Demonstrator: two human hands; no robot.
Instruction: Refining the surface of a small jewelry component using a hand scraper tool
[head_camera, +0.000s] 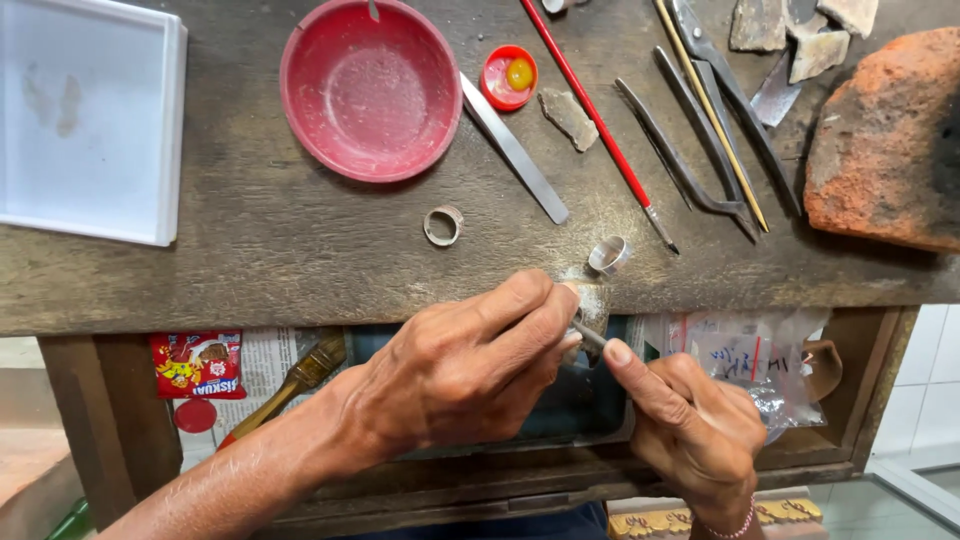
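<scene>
Two hands meet at the front edge of the wooden table (250, 250). The left hand (460, 370) has its fingers curled tight around a small metal piece (578, 322), pressed against a worn little block (590, 300) that sticks out from the front edge. Most of the piece is hidden under the fingers, so its shape is hard to tell. The right hand (690, 425) pinches a thin metal tool (592, 338) between thumb and first finger, and the tip touches the small piece.

Just behind the hands, near the front edge, a silver ring (609, 255) stands on the table. Another ring (443, 225) lies a bit to the left. A red bowl (370, 90) sits near the back edge, and a white tray (90, 115) fills the back left corner. A small red cap (509, 77) with a yellow blob sits beside the bowl. A flat metal strip (515, 150), a red-handled brush (598, 125), and tongs (690, 150) lie toward the right. A big orange brick (885, 140) rests at the right edge.

Under the table edge, an open drawer (850, 400) holds a paintbrush (295, 380), a red snack packet (197, 365) and a clear plastic bag (760, 365).
</scene>
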